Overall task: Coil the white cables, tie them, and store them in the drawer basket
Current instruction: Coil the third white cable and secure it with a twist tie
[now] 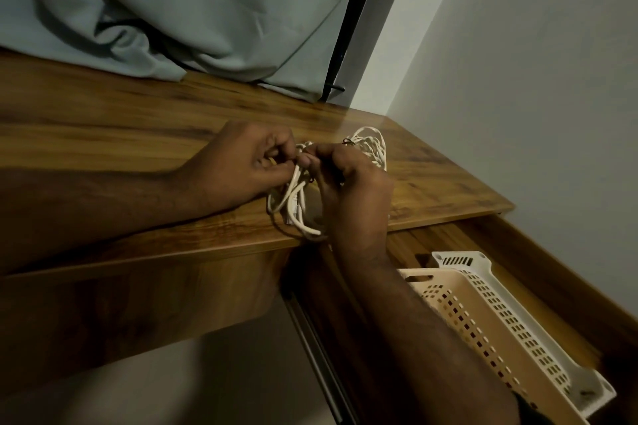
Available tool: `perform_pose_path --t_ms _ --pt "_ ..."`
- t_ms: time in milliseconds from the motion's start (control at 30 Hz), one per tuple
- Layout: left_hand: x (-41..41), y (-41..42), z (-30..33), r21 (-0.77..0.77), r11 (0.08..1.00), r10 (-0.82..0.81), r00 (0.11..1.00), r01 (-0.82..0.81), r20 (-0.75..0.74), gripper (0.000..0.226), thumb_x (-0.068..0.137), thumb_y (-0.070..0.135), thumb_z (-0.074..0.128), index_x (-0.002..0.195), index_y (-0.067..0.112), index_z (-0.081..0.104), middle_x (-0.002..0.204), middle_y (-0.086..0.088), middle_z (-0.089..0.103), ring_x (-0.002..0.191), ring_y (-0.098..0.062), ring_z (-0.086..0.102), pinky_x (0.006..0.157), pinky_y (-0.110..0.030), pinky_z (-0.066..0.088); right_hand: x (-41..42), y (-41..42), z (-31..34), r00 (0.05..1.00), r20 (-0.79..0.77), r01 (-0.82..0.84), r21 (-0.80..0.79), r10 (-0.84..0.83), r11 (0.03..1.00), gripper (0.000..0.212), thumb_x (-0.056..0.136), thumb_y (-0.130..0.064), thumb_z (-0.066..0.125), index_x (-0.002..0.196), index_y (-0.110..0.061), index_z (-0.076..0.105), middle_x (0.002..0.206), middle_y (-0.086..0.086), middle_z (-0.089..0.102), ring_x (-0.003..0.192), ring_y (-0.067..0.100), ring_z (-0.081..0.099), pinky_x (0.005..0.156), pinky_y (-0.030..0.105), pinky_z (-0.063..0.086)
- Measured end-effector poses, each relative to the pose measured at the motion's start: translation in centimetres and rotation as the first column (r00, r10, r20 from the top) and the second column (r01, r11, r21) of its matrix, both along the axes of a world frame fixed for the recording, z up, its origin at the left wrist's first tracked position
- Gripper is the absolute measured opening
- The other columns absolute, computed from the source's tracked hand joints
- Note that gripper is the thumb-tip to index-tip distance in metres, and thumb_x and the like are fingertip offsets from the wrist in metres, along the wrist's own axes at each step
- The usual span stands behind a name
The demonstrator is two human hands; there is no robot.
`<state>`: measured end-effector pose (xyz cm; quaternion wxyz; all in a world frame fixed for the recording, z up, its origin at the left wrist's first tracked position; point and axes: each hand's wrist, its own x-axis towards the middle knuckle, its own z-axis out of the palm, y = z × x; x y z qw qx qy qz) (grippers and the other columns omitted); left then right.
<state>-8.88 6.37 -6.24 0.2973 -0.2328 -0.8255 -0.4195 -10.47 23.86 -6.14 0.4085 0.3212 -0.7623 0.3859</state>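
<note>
Near the worktop's [138,128] front edge, the left hand [238,166] and right hand [348,186] both pinch the white cables [297,203] with curled fingers. Grey cloth [193,10] drapes along the back edge. Below right, the perforated basket [483,314] sits in the open drawer [552,272], partly hidden by the right forearm.

Glossy wood desk [138,121], perforated, seemingly plastic basket [500,321]
</note>
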Motion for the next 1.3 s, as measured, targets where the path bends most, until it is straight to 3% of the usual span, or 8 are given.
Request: perform_pose_path --t_ms 200,367,500,600,900,1000,1167,1300 --pt "-0.4 -0.1 0.0 0.042 0.999 -0.031 0.998 0.029 0.051 0.023 0.091 0.012 0.075 0.078 0.03 0.066 0.066 0.02 0.068 0.053 -0.003 0.059 0.05 -0.022 0.043 0.2 -0.5 -0.4 0.999 0.032 0.016 0.055 -0.018 0.998 0.012 0.093 -0.016 0.069 0.099 -0.006 0.073 0.093 0.005 0.068 0.084 0.01 0.059 0.071 0.017 0.046" --pt "-1.2 -0.4 -0.5 0.121 0.986 -0.127 0.982 0.111 0.14 0.021 0.097 0.014 0.066 0.086 0.031 0.068 0.078 -0.008 0.075 0.058 -0.044 0.065 0.05 -0.05 0.055 0.5 -0.6 -0.8 0.995 0.091 0.039 0.01 -0.04 0.999 0.01 0.094 -0.021 0.071 0.098 -0.012 0.07 0.095 0.0 0.061 0.084 0.007 0.054 0.073 0.013 0.042" --pt "-1.7 -0.1 -0.4 0.218 0.964 -0.201 0.956 0.154 0.213 0.012 0.099 0.014 0.064 0.089 0.022 0.063 0.068 -0.001 0.069 0.047 -0.018 0.053 0.047 -0.036 0.043 0.2 -0.8 -1.2 0.984 0.178 0.03 -0.044 -0.022 0.999 0.009 0.093 -0.027 0.07 0.097 -0.019 0.069 0.098 -0.005 0.063 0.095 0.018 0.058 0.079 0.031 0.049" --pt "-2.0 -0.1 -0.6 0.283 0.942 -0.258 0.93 0.182 0.262 0.008 0.094 0.027 0.068 0.088 0.025 0.063 0.072 -0.014 0.067 0.059 -0.024 0.052 0.055 -0.041 0.039 0.2 -1.0 -1.4 0.963 0.264 -0.003 -0.156 0.044 0.988 0.013 0.09 -0.027 0.074 0.098 -0.018 0.067 0.1 -0.003 0.062 0.095 0.013 0.058 0.077 0.021 0.047" --pt "-1.7 0.2 -0.7 0.285 0.931 -0.309 0.905 0.226 0.291 0.008 0.099 0.023 0.063 0.093 0.021 0.06 0.088 -0.021 0.067 0.069 -0.024 0.059 0.06 -0.04 0.046 0.2 -0.9 -1.7 0.944 0.323 -0.001 -0.204 0.068 0.979 0.013 0.092 -0.03 0.073 0.089 -0.027 0.061 0.092 -0.005 0.067 0.085 0.018 0.067 0.074 0.047 0.056" --pt "-1.8 0.0 -0.7 0.355 0.905 -0.344 0.893 0.234 0.289 0.007 0.09 0.026 0.069 0.089 0.022 0.064 0.087 -0.016 0.069 0.078 -0.032 0.06 0.072 -0.053 0.046 0.2 -0.8 -1.6 0.955 0.291 -0.014 -0.149 0.058 0.989 0.01 0.09 -0.025 0.075 0.091 -0.02 0.066 0.093 -0.005 0.065 0.085 0.015 0.065 0.074 0.043 0.056" --pt "-2.1 -0.2 -0.5 0.428 0.882 -0.338 0.897 0.197 0.284 0.011 0.095 0.007 0.066 0.092 0.014 0.06 0.076 -0.001 0.072 0.064 -0.021 0.065 0.057 -0.032 0.049 0.2 -0.7 -1.4 0.985 0.17 -0.015 0.041 0.007 0.999 0.008 0.092 -0.015 0.073 0.097 -0.009 0.072 0.1 0.0 0.063 0.087 0.003 0.057 0.075 0.016 0.048" --pt "-2.4 -0.4 -0.6 0.444 0.882 -0.301 0.915 0.159 0.27 0.012 0.097 0.009 0.065 0.09 0.018 0.06 0.077 -0.003 0.072 0.058 -0.014 0.062 0.056 -0.032 0.043 0.3 -0.7 -1.3 0.994 0.107 -0.029 0.151 0.013 0.988 0.015 0.093 -0.007 0.069 0.106 -0.009 0.076 0.105 0.002 0.064 0.094 0.008 0.06 0.078 0.015 0.049"
